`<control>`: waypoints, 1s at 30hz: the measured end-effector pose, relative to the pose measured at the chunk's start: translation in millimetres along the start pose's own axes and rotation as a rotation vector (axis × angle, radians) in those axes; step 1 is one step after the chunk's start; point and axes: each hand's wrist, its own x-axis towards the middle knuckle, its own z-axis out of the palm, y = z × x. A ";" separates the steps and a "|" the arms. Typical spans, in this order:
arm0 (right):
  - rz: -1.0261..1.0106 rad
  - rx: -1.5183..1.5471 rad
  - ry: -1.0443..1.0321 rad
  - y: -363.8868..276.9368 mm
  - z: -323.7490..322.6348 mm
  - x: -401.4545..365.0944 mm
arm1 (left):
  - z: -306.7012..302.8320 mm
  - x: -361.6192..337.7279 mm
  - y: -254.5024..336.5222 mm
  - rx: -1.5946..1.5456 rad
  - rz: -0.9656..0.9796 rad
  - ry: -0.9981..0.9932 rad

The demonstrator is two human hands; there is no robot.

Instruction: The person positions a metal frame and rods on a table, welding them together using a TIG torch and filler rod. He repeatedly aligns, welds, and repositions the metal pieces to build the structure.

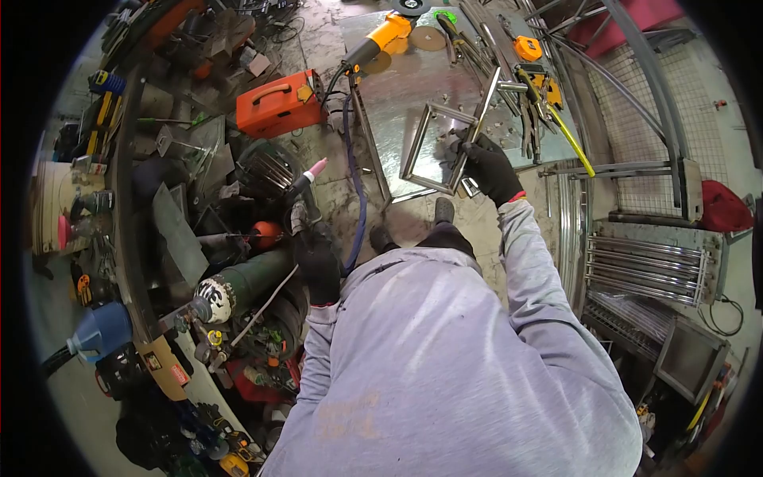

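Note:
My left hand (319,266), in a black glove, is low on the left with its fingers closed around a TIG welding torch. The pink cup of the torch (318,168) points up and to the right, away from the metal. A metal frame of square tube (413,151) is tilted over the table, with a longer bar along its right side. My gloved right hand (494,168) grips this frame at its right side, fingers wrapped around the tube.
On the metal table (405,71) lie a yellow angle grinder (381,40), clamps and pliers (532,119), and an orange tape measure (527,48). A red-orange welding machine (278,103) stands left of it. A green gas cylinder (250,282) lies near my left arm. Steel racks (648,266) stand at right.

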 end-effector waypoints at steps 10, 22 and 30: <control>-0.272 0.437 -0.201 -18.7 12.6 -31.1 | -3.6 10.7 -23.3 0.298 0.356 0.001; -0.194 1.125 -0.818 -77.8 88.8 -45.1 | -1.8 17.9 -57.3 -0.001 0.020 -0.056; -0.121 1.065 -0.766 -74.4 96.2 -37.6 | -43.9 24.7 -144.9 0.229 0.052 -0.040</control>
